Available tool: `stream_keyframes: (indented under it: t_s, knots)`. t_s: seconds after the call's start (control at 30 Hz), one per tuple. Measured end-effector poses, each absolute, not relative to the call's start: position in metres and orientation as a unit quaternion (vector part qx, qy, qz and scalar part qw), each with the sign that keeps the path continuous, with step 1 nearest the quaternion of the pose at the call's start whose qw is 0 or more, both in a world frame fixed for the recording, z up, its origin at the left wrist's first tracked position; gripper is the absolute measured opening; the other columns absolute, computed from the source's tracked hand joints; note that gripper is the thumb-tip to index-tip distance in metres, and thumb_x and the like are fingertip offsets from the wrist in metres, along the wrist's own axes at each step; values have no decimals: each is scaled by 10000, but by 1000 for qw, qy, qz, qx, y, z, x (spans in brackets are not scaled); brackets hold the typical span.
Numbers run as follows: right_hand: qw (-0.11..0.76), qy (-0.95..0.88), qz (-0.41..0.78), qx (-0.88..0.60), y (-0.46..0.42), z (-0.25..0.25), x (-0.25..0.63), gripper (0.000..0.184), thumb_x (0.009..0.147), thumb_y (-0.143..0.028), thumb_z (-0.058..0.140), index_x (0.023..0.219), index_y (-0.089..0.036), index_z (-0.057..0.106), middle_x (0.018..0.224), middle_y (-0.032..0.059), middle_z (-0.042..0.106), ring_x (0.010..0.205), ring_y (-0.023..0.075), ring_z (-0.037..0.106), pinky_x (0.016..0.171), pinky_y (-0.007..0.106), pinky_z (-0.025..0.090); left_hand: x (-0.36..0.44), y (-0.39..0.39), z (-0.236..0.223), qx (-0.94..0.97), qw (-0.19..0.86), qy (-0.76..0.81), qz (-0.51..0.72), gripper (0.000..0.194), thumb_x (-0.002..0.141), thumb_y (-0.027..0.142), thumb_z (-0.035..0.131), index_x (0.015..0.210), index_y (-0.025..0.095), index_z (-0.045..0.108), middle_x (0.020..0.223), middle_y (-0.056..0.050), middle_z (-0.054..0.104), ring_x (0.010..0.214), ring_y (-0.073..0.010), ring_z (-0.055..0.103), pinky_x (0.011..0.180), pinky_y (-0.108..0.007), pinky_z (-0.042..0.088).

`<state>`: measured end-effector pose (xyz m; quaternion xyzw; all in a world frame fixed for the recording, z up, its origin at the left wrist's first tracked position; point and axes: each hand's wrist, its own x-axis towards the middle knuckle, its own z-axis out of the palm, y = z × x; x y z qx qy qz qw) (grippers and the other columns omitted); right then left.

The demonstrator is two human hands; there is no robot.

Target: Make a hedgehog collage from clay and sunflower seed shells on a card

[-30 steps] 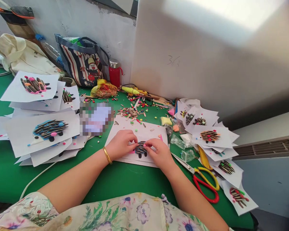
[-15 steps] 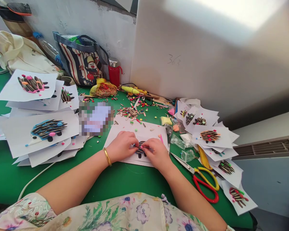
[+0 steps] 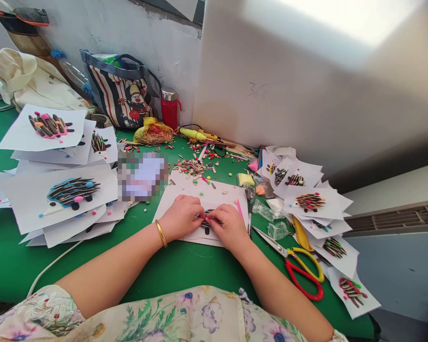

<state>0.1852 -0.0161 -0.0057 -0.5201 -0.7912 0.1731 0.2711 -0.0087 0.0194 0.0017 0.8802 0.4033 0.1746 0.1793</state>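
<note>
On white paper in front of me lies a hedgehog picture made of striped sunflower seeds, with small black feet. My left hand is at its left end, thumb and fingers closed together at the tips. From the other side my right hand pinches over the seeds, its fingertips almost meeting the left ones. A small pink spot shows at the right fingertips. What either hand grips is too small and too covered to make out.
Finished hedgehog cards are stacked left and right. Scissors lie open beside my right forearm. Loose seeds and coloured balls are scattered behind the paper. A yellow glue gun, red flask and striped bag stand by the wall.
My right fingertips have shifted slightly left over the hedgehog, closer to my left fingers. My left hand stays in nearly the same place.
</note>
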Motion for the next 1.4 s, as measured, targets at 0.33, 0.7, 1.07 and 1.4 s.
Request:
stream_keyframes:
  t_s: [0.33, 0.7, 1.07, 1.4]
  knots:
    - [274, -785, 169, -529, -17, -7, 188, 45, 841, -211, 707, 875, -221, 736, 810, 31, 643, 829, 198, 580, 771, 337, 458, -8, 19, 1, 880, 175, 406, 172, 95, 813, 212, 642, 804, 223, 737, 785, -17, 649, 828, -192, 606, 844, -366, 366]
    - [276, -786, 169, -526, -17, -10, 187, 42, 856, -233, 696, 849, -220, 735, 800, 30, 647, 823, 200, 583, 752, 336, 455, -8, 20, -1, 880, 177, 405, 175, 96, 803, 199, 638, 791, 224, 730, 772, -13, 644, 812, -189, 602, 845, -363, 366]
    - [294, -712, -20, -637, 21, 14, 264, 242, 896, -298, 560, 1044, -182, 712, 1015, 103, 663, 990, 261, 579, 908, 406, 452, -21, 35, 2, 786, 241, 485, 296, 288, 928, 359, 472, 700, 201, 549, 692, -8, 565, 679, -176, 526, 642, -299, 378]
    - [70, -698, -42, -712, 86, 32, 294, 344, 942, -243, 464, 1208, -216, 680, 1258, 95, 646, 1138, 298, 526, 952, 418, 411, -21, 40, -10, 708, 282, 528, 376, 314, 909, 294, 453, 1191, 212, 564, 763, 18, 570, 709, -164, 558, 693, -285, 429]
